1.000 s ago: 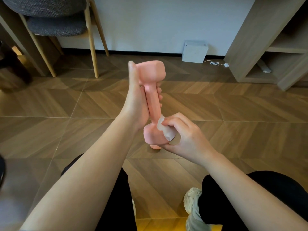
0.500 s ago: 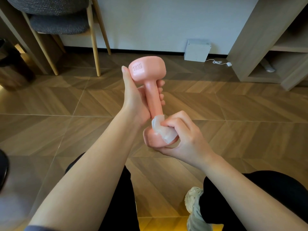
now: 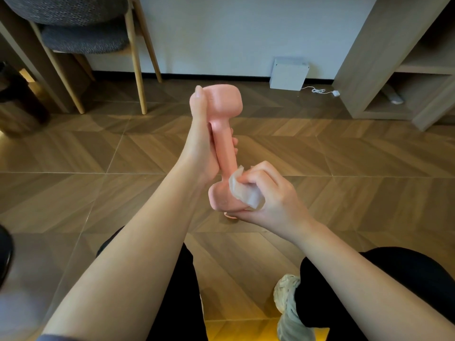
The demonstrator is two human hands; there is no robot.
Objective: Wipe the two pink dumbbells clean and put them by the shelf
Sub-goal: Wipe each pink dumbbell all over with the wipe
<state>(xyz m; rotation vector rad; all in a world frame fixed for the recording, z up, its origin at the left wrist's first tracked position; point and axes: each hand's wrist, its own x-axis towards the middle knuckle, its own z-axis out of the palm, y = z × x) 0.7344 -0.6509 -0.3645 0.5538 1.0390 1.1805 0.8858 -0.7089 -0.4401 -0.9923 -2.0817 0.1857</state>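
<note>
A pink dumbbell [image 3: 224,134] stands nearly upright in the air in front of me. My left hand [image 3: 202,146] grips its handle, thumb up against the top head. My right hand [image 3: 268,195] presses a white wipe [image 3: 243,193] against the lower head of the dumbbell. Just below that head a sliver of another pink thing [image 3: 231,216] shows on the floor; what it is I cannot tell. The wooden shelf [image 3: 403,60] stands at the far right against the wall.
A grey cushioned chair [image 3: 83,38] with wooden legs stands at the back left. A white box [image 3: 288,73] with a cable leans on the wall. My knees in black trousers and a light shoe [image 3: 288,299] are at the bottom. Wood floor [image 3: 344,156] lies between.
The dumbbell has turned in my left hand, so the 1KG mark no longer faces me. My right hand has slid the wipe around the lower head.
</note>
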